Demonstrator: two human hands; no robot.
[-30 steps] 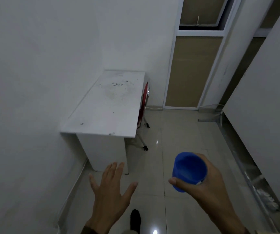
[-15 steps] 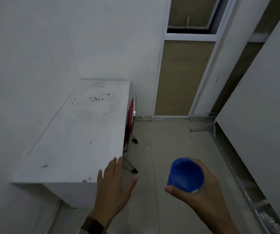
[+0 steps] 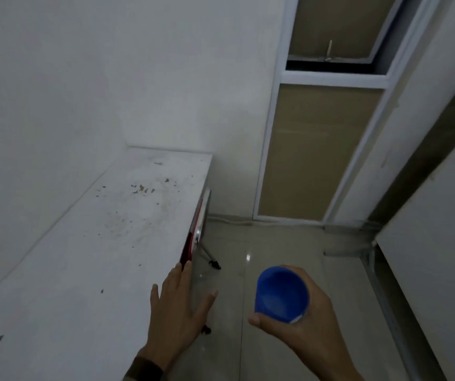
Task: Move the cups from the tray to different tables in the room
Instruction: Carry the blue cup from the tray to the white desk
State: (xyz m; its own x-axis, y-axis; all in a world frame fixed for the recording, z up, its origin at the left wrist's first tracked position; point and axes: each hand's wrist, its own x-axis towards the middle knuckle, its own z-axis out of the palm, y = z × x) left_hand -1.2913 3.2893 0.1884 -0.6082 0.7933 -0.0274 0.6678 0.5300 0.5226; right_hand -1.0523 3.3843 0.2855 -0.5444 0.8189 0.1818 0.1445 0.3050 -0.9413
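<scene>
A blue cup [image 3: 281, 294] is held upright in my right hand [image 3: 303, 325], its open mouth facing the camera, over the tiled floor to the right of a white table [image 3: 83, 257]. The table stands against the left wall, dusty with small dark crumbs on top. My left hand [image 3: 178, 306] hovers with fingers spread at the table's right edge and holds nothing. No tray is in view.
A red folded object with metal legs [image 3: 196, 235] leans against the table's right side. A tan door with a white frame [image 3: 311, 149] is ahead. A white panel [image 3: 435, 270] lines the right side, with a metal rail along the floor.
The view has closed in on the table, which now fills the lower left. My left hand has come over the table's right edge. The cup stays in my right hand.
</scene>
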